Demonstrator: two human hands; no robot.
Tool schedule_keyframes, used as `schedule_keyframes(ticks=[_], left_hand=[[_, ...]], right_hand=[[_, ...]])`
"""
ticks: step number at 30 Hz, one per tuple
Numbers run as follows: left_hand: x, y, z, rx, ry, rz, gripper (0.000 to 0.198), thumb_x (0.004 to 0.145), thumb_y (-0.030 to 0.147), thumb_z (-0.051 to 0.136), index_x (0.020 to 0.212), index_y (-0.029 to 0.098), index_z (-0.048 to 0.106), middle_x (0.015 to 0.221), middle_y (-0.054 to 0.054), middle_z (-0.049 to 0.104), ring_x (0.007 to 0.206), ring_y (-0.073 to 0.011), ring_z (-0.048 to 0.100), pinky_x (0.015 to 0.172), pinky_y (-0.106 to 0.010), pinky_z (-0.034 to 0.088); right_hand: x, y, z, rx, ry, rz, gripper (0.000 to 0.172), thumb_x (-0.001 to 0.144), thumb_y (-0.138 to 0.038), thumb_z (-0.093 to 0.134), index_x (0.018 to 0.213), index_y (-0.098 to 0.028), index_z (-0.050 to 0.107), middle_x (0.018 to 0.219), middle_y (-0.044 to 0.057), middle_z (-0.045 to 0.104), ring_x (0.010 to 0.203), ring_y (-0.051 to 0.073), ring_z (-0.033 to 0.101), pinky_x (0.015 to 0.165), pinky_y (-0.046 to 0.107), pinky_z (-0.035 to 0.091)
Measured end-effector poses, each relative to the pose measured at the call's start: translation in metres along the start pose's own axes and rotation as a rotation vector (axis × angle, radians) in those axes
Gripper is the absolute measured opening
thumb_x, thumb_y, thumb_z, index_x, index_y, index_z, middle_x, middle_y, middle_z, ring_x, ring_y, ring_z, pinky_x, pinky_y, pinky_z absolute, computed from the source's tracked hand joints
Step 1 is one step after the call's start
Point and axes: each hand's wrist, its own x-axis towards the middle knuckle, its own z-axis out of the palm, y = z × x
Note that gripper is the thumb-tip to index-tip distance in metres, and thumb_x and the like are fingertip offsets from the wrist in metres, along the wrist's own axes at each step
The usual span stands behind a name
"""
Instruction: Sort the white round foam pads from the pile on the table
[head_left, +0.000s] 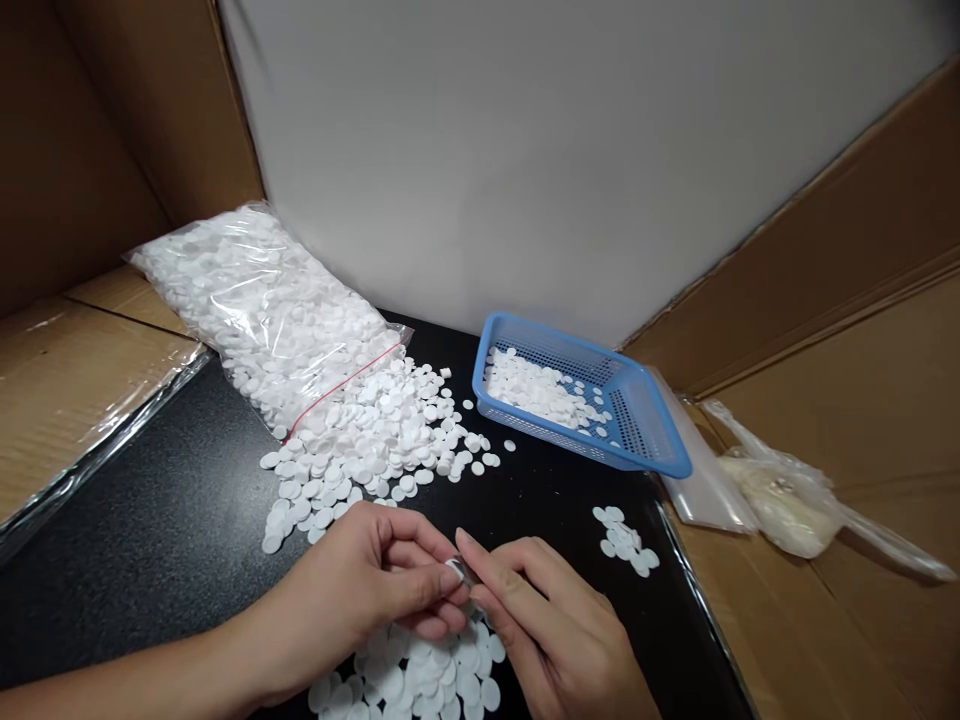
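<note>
My left hand point(382, 585) pinches a small white disc point(454, 570) between thumb and forefinger. Close against it, my right hand point(544, 620) has its thumb and forefinger closed on a small dark, shiny piece point(466, 573) that touches the disc; its shape is mostly hidden by the fingers. Below both hands lies a pile of white discs point(427, 675) on the black table. Beyond my left hand, a larger heap of white discs point(382, 430) spills from the open mouth of a clear plastic bag point(262, 310) full of them.
A blue mesh basket point(660, 425) with white discs stands at the back right. A small group of discs point(626, 542) lies right of my right hand. Clear plastic bags point(784, 500) rest on cardboard at the right. A pale wall point(480, 170) and cardboard sides enclose the table point(150, 510).
</note>
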Motion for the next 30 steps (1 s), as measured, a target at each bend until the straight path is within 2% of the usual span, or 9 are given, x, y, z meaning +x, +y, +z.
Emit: schedule_keyframes(ticks=[6,15,20,22,24,26,28,30], left_hand=[[-0.001,0.002,0.002,-0.014,0.002,-0.014,0.041,0.066,0.047,0.090,0.081,0.012,0.076,0.078,-0.008,0.081,0.063,-0.0115,0.068,0.068,-0.022,0.055],[-0.001,0.001,0.000,-0.003,-0.010,-0.016,0.039,0.065,0.044,0.091,0.081,0.012,0.074,0.075,-0.007,0.080,0.063,-0.0122,0.068,0.069,-0.023,0.055],[0.000,-0.001,-0.001,0.022,-0.027,0.000,0.035,0.075,0.045,0.083,0.081,0.013,0.070,0.076,-0.006,0.077,0.067,-0.0141,0.068,0.069,-0.025,0.054],[-0.002,0.000,-0.001,0.175,-0.030,0.034,0.025,0.081,0.039,0.076,0.081,0.015,0.069,0.070,-0.002,0.073,0.063,-0.0125,0.063,0.063,-0.023,0.049],[-0.007,0.000,-0.001,0.468,-0.028,0.096,0.012,0.085,0.027,0.068,0.078,0.016,0.069,0.066,0.002,0.066,0.059,-0.0104,0.056,0.057,-0.020,0.041],[-0.012,0.000,0.000,0.737,-0.036,0.154,0.010,0.082,0.017,0.062,0.075,0.018,0.068,0.068,0.003,0.062,0.061,-0.0096,0.053,0.055,-0.019,0.037],[-0.015,-0.002,0.000,0.823,-0.048,0.168,0.011,0.079,0.013,0.058,0.074,0.018,0.066,0.071,0.004,0.061,0.062,-0.0095,0.051,0.054,-0.019,0.035],[-0.014,-0.003,0.000,0.746,-0.040,0.139,0.010,0.079,0.015,0.058,0.074,0.018,0.065,0.068,0.005,0.058,0.061,-0.0095,0.049,0.053,-0.019,0.034]], right_hand=[[0.000,0.001,0.002,-0.022,0.021,-0.025,0.042,0.097,-0.006,0.053,0.136,-0.015,0.063,0.077,0.005,0.066,0.066,0.016,0.061,0.053,0.025,0.052],[-0.007,0.001,0.008,0.003,0.045,0.041,0.043,0.099,-0.010,0.050,0.139,-0.023,0.062,0.078,0.004,0.067,0.067,0.016,0.062,0.054,0.025,0.052],[0.001,0.002,-0.003,-0.090,-0.058,0.064,0.038,0.100,-0.011,0.048,0.132,-0.019,0.066,0.077,0.004,0.067,0.069,0.016,0.065,0.058,0.024,0.054],[0.004,0.008,-0.011,-0.214,-0.067,0.122,0.033,0.104,-0.020,0.045,0.128,-0.017,0.068,0.077,0.004,0.066,0.068,0.017,0.066,0.058,0.025,0.055],[0.004,0.021,-0.020,-0.356,-0.044,0.205,0.037,0.106,-0.033,0.040,0.124,-0.017,0.069,0.080,0.005,0.066,0.063,0.017,0.066,0.052,0.026,0.053],[0.000,0.038,-0.027,-0.459,-0.031,0.291,0.043,0.107,-0.042,0.035,0.120,-0.019,0.069,0.084,0.004,0.066,0.057,0.016,0.064,0.044,0.026,0.047],[-0.006,0.057,-0.032,-0.535,-0.020,0.350,0.050,0.107,-0.048,0.029,0.117,-0.019,0.069,0.085,0.005,0.065,0.053,0.016,0.062,0.040,0.027,0.043],[-0.010,0.073,-0.035,-0.609,-0.015,0.352,0.058,0.107,-0.053,0.025,0.112,-0.018,0.071,0.081,0.006,0.063,0.056,0.019,0.061,0.043,0.030,0.044]])
